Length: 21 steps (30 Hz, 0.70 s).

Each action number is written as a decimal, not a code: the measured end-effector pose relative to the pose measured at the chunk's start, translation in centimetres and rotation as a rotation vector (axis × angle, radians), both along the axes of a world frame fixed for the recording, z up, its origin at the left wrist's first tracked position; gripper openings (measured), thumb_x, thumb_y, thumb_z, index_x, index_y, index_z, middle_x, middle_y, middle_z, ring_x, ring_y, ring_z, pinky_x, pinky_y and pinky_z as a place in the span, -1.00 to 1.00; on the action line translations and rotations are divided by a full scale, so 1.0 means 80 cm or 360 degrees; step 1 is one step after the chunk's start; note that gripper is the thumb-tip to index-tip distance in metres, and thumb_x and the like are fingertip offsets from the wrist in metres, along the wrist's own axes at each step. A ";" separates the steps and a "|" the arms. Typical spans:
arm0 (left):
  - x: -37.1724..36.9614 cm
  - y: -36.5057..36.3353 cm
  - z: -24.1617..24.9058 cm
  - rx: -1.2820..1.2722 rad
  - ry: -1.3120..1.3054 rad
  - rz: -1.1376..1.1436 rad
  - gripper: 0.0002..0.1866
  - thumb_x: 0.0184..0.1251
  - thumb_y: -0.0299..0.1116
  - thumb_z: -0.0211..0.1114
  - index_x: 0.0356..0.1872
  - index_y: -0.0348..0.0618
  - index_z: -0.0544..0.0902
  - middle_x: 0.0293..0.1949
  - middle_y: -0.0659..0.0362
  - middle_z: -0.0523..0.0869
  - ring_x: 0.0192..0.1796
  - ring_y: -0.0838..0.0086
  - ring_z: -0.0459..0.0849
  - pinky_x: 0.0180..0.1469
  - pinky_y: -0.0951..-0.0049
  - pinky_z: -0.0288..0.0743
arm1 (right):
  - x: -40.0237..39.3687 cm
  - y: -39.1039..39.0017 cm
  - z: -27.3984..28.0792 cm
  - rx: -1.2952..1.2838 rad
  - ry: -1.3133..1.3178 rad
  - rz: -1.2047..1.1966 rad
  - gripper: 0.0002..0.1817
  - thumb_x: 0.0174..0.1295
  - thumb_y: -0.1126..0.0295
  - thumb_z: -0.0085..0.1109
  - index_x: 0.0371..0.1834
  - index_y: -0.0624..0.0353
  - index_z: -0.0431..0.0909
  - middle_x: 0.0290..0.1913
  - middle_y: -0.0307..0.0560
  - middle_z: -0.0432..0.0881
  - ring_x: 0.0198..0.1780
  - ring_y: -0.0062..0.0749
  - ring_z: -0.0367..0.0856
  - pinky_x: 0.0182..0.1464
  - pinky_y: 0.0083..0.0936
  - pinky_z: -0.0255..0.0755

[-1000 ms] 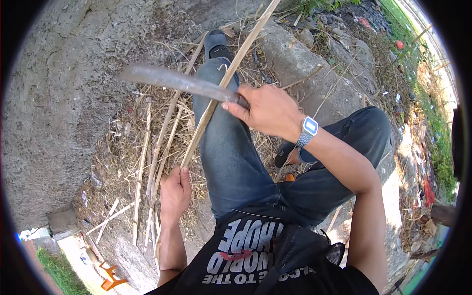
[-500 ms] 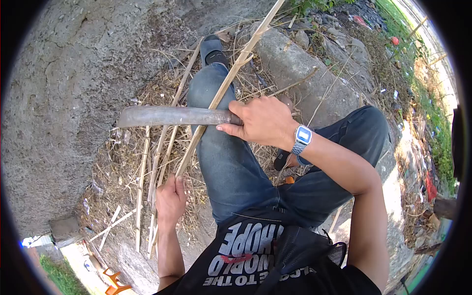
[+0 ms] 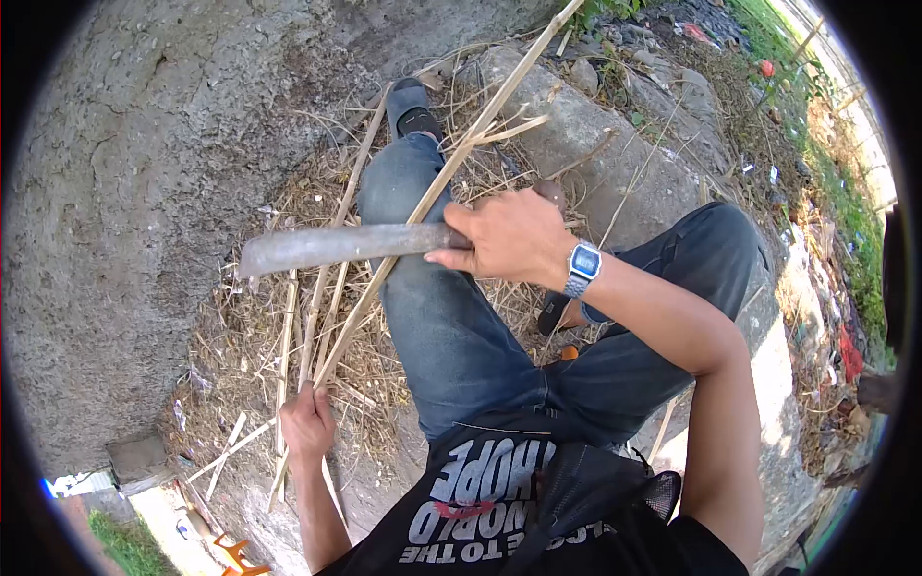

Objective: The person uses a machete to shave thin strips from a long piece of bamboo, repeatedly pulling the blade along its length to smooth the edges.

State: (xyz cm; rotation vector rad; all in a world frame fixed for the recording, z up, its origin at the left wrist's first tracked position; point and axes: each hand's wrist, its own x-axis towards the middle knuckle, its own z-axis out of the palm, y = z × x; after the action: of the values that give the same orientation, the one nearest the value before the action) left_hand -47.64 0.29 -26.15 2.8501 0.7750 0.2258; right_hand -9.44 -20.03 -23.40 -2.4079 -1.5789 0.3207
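My right hand [image 3: 514,235] is closed around the handle of a machete [image 3: 327,247], its long worn blade pointing left across my bent knee. The blade lies across a long bamboo strip [image 3: 432,192] that runs diagonally over my jeans; contact along the edge is hard to make out. A split-off sliver [image 3: 516,130] stands out from the strip's right side, above the blade. Down at the lower left, my left hand [image 3: 307,422] grips the strip near its lower end, fingers wrapped round it.
More bamboo strips [image 3: 285,355] lie on the straw-littered ground beside my leg. A rough concrete wall [image 3: 106,240] rises at left, and a large rock [image 3: 576,125] sits beyond my knees. An orange object [image 3: 235,557] shows at the lower left.
My left hand has moved down and left, drawing the strip along. The sliver now sticks out farther from the strip. The machete's blade tip has dropped slightly.
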 end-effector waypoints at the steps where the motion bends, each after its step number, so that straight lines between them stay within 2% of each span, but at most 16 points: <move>1: -0.030 0.013 -0.005 -0.0006 0.0025 0.0023 -0.69 0.65 -0.29 0.15 -0.39 -0.18 0.50 -0.72 -0.05 0.51 -0.71 -0.01 0.55 -0.62 0.04 0.32 | 0.018 -0.006 0.001 0.0169 0.0018 -0.0242 -0.26 0.47 -0.43 -0.05 -0.11 0.12 0.66 -0.48 0.17 0.71 -0.33 0.22 0.78 -0.24 0.12 0.64; 4: -0.084 0.023 -0.011 -0.0071 -0.0036 0.0075 -0.72 0.60 -0.34 0.16 -0.41 -0.18 0.49 -0.72 -0.05 0.48 -0.70 -0.05 0.54 -0.62 0.02 0.31 | 0.147 -0.026 -0.006 0.0400 0.0188 -0.0855 -0.25 0.51 -0.35 -0.03 -0.24 0.23 0.69 -0.43 0.21 0.73 -0.31 0.25 0.77 -0.21 0.08 0.62; 6: -0.072 0.014 0.010 0.0038 0.0136 0.0097 -0.73 0.58 -0.34 0.15 -0.41 -0.18 0.50 -0.72 -0.06 0.48 -0.68 -0.06 0.56 -0.61 0.01 0.30 | 0.173 -0.031 -0.043 0.0460 0.0019 -0.0847 -0.24 0.52 -0.33 -0.02 -0.30 0.28 0.68 -0.44 0.24 0.72 -0.32 0.25 0.76 -0.21 0.08 0.61; 7: -0.074 0.029 0.007 0.0038 0.0039 0.0032 -0.72 0.58 -0.33 0.15 -0.42 -0.18 0.51 -0.73 -0.07 0.47 -0.68 -0.07 0.55 -0.61 0.00 0.30 | 0.187 -0.029 -0.044 0.0547 -0.0156 -0.0860 -0.22 0.53 -0.31 0.00 -0.35 0.32 0.68 -0.45 0.28 0.71 -0.33 0.26 0.75 -0.21 0.07 0.60; 8: -0.082 0.043 0.006 0.0027 0.0045 0.0071 -0.71 0.57 -0.34 0.14 -0.44 -0.18 0.50 -0.74 -0.06 0.45 -0.69 -0.08 0.52 -0.61 0.00 0.29 | 0.158 -0.028 -0.025 0.0556 -0.0046 -0.0903 -0.23 0.53 -0.28 0.04 -0.36 0.36 0.66 -0.49 0.32 0.68 -0.35 0.28 0.73 -0.22 0.08 0.58; 9: -0.074 0.043 0.006 0.0052 -0.0004 0.0043 -0.71 0.58 -0.34 0.13 -0.44 -0.20 0.49 -0.74 -0.07 0.44 -0.69 -0.10 0.51 -0.61 0.00 0.28 | 0.144 -0.026 -0.025 0.0680 0.0058 -0.0806 -0.26 0.53 -0.26 0.07 -0.36 0.36 0.66 -0.53 0.33 0.65 -0.36 0.28 0.73 -0.24 0.07 0.57; 11: -0.073 0.042 0.006 0.0058 -0.0013 0.0009 -0.70 0.58 -0.33 0.13 -0.44 -0.21 0.49 -0.74 -0.07 0.44 -0.69 -0.11 0.50 -0.61 0.00 0.27 | 0.083 -0.022 -0.013 0.0620 0.0309 -0.0612 -0.27 0.53 -0.26 0.08 -0.34 0.34 0.66 -0.52 0.31 0.66 -0.35 0.28 0.74 -0.22 0.07 0.58; 12: -0.071 0.046 0.000 0.0074 -0.0027 -0.0042 -0.67 0.61 -0.31 0.09 -0.45 -0.20 0.48 -0.76 -0.03 0.42 -0.73 -0.02 0.48 -0.64 0.04 0.23 | 0.047 -0.018 -0.002 0.0399 0.0290 -0.0525 -0.27 0.51 -0.32 0.04 -0.22 0.28 0.67 -0.48 0.28 0.69 -0.35 0.27 0.75 -0.19 0.06 0.63; 13: -0.068 0.055 -0.007 0.0099 -0.0050 -0.0099 -0.64 0.64 -0.29 0.06 -0.46 -0.18 0.48 -0.78 0.02 0.40 -0.77 0.07 0.45 -0.67 0.09 0.20 | 0.020 -0.016 -0.011 0.0390 0.0079 -0.0356 -0.24 0.49 -0.40 -0.04 -0.12 0.18 0.68 -0.46 0.22 0.72 -0.34 0.26 0.77 -0.17 0.07 0.67; 14: -0.076 0.068 -0.015 0.0107 -0.0048 -0.0112 -0.64 0.64 -0.29 0.06 -0.46 -0.18 0.48 -0.78 0.02 0.40 -0.77 0.07 0.45 -0.67 0.09 0.20 | 0.010 -0.018 -0.013 0.0229 -0.0001 -0.0158 -0.21 0.48 -0.45 -0.09 -0.07 0.15 0.68 -0.48 0.18 0.72 -0.36 0.22 0.78 -0.22 0.13 0.67; 16: -0.113 0.091 -0.027 0.0179 -0.0027 -0.0135 -0.59 0.69 -0.26 -0.02 -0.48 -0.14 0.49 -0.81 0.15 0.35 -0.82 0.33 0.38 -0.72 0.20 0.13 | 0.023 -0.027 -0.010 0.0139 -0.0074 -0.0213 -0.19 0.47 -0.48 -0.12 -0.10 0.14 0.67 -0.51 0.14 0.71 -0.41 0.17 0.78 -0.30 0.11 0.66; 17: -0.123 0.091 -0.026 0.0197 -0.0076 -0.0156 -0.55 0.74 -0.22 -0.07 -0.49 -0.10 0.50 -0.81 0.27 0.32 -0.81 0.52 0.30 -0.76 0.33 0.05 | 0.057 -0.036 -0.013 0.0221 -0.0011 -0.0462 -0.21 0.48 -0.45 -0.08 -0.15 0.17 0.66 -0.56 0.11 0.68 -0.47 0.10 0.75 -0.38 0.04 0.64; 18: -0.138 0.091 -0.025 0.0199 -0.0217 -0.0139 -0.51 0.77 -0.17 -0.09 -0.49 -0.09 0.50 -0.81 0.28 0.31 -0.82 0.52 0.28 -0.78 0.36 0.04 | 0.109 -0.046 -0.015 0.0393 0.0039 -0.0767 -0.22 0.50 -0.41 -0.04 -0.24 0.22 0.65 -0.60 0.10 0.65 -0.50 0.06 0.73 -0.38 -0.05 0.62; 19: -0.134 0.088 -0.021 0.0314 -0.0150 -0.0208 -0.50 0.77 -0.17 -0.10 -0.50 -0.08 0.49 -0.81 0.29 0.30 -0.83 0.53 0.28 -0.78 0.38 0.03 | 0.167 -0.062 -0.018 0.0417 0.0233 -0.0752 -0.22 0.51 -0.36 0.01 -0.33 0.28 0.64 -0.59 0.13 0.65 -0.50 0.10 0.72 -0.34 -0.05 0.62; 20: -0.125 0.087 -0.015 0.0429 -0.0085 -0.0278 -0.49 0.78 -0.16 -0.11 -0.52 -0.07 0.49 -0.81 0.31 0.30 -0.83 0.54 0.27 -0.79 0.41 0.03 | 0.178 -0.060 -0.015 0.0384 0.0078 -0.0787 -0.22 0.51 -0.32 0.04 -0.36 0.33 0.65 -0.53 0.25 0.68 -0.42 0.21 0.73 -0.27 -0.01 0.62; 21: -0.128 0.102 -0.016 0.0224 -0.0018 -0.0150 -0.53 0.73 -0.19 -0.03 -0.53 -0.08 0.47 -0.81 0.26 0.32 -0.82 0.45 0.32 -0.76 0.35 0.09 | 0.177 -0.055 -0.023 0.0443 -0.0089 -0.0804 -0.24 0.52 -0.28 0.07 -0.39 0.36 0.64 -0.55 0.28 0.63 -0.45 0.22 0.68 -0.30 0.01 0.54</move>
State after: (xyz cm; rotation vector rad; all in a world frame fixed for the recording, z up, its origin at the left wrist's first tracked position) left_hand -57.87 8.48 -27.45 3.0055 0.6448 0.2936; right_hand 4.74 -24.42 -25.21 -2.4916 -0.9061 -0.0601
